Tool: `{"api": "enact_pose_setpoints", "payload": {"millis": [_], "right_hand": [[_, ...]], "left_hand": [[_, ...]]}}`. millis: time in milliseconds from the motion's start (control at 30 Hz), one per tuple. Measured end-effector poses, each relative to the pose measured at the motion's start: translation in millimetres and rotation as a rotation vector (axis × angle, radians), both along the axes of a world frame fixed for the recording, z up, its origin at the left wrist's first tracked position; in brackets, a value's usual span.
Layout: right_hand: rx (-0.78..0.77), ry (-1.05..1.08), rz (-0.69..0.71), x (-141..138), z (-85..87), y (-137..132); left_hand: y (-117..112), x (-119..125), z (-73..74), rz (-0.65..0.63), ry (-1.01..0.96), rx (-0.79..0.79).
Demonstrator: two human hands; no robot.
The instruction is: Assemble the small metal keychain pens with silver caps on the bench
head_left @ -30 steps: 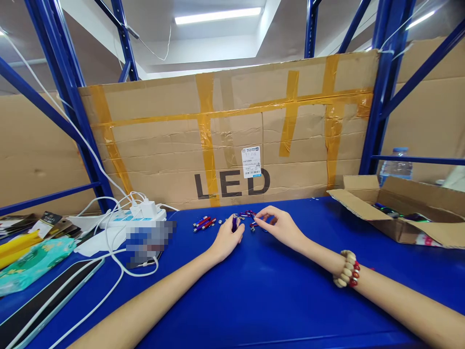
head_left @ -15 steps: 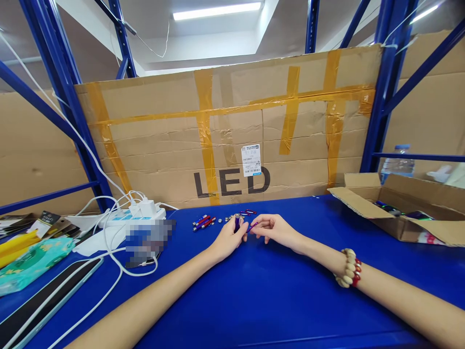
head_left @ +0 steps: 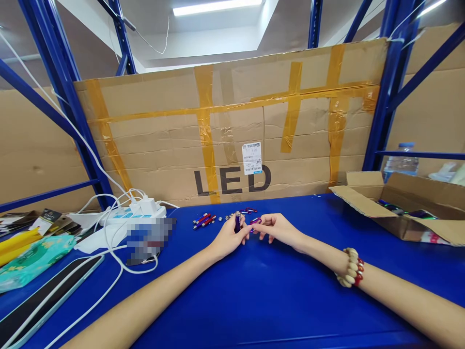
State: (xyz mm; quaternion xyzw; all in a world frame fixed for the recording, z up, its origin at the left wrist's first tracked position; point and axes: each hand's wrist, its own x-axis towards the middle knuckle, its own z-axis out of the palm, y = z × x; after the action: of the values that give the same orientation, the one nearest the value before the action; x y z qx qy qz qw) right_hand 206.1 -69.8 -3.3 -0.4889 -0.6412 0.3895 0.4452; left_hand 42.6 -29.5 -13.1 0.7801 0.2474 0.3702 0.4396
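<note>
My left hand (head_left: 229, 236) is closed around a small dark purple metal tube (head_left: 237, 222), which stands up between thumb and fingers. My right hand (head_left: 276, 228) pinches a small shiny purple piece (head_left: 255, 221), looped like a clip; its exact kind is too small to tell. The fingertips of both hands meet or nearly meet over the table. Left of them lie several slim red and blue metal tubes (head_left: 204, 221) with silver ends. Small silver round parts (head_left: 220, 219) are scattered beside my left hand, and more small red-purple pieces (head_left: 248, 211) lie just behind it.
The blue tabletop (head_left: 254, 295) backs onto a large taped cardboard sheet (head_left: 167, 160). At right stands an open cardboard box (head_left: 403, 228) with dark shiny items inside. A white power strip (head_left: 127, 215) with cables, a phone-like slab (head_left: 47, 303) and packets (head_left: 39, 257) occupy the left.
The purple piece in my right hand has turned, showing more of its looped shape. My left thumb has stretched further towards the right fingertips. The view has shifted slightly.
</note>
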Motion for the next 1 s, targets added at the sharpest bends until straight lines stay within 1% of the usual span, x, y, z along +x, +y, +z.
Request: {"api": "enact_pose_setpoints", "payload": {"millis": [67, 133, 267, 333, 433, 500, 600, 667, 867, 1000], "right_hand": [[0.036, -0.058, 0.02, -0.5, -1.3, 0.6], [0.109, -0.162, 0.027, -0.4, -2.8, 1.1], [0.37, -0.443, -0.026, 2.8, -2.8, -0.5], [0.496, -0.589, 0.008, 5.0, -0.8, -2.4], [0.622, -0.755, 0.086, 6.7, 2.3, -5.0], [0.648, -0.841, 0.084, 6.0, 2.9, -5.9], [0.626, -0.954, 0.047, 3.5, 1.6, -6.3], [0.617, -0.991, 0.05, 2.3, 0.7, -6.4], [0.608, -0.937, 0.183, 3.6, 0.6, -6.4], [0.647, -0.913, 0.172, 3.4, -1.7, -6.1]], "left_hand": [[1.3, 0.2, -1.1, 0.009, -0.005, 0.005], [2.3, 0.2, -2.0, 0.028, 0.003, 0.022], [2.2, -0.4, -2.0, 0.034, 0.032, 0.053], [1.4, -0.8, -1.0, 0.025, 0.043, 0.049], [0.3, -1.8, 0.9, 0.03, 0.048, 0.062], [0.3, -2.5, 1.4, 0.048, 0.038, 0.081], [1.4, -3.2, 0.8, 0.072, 0.03, 0.11], [2.0, -3.3, 0.0, 0.074, 0.04, 0.133], [0.5, -3.1, 1.4, 0.094, 0.094, 0.183], [1.0, -3.5, 1.5, 0.073, 0.118, 0.226]]}}
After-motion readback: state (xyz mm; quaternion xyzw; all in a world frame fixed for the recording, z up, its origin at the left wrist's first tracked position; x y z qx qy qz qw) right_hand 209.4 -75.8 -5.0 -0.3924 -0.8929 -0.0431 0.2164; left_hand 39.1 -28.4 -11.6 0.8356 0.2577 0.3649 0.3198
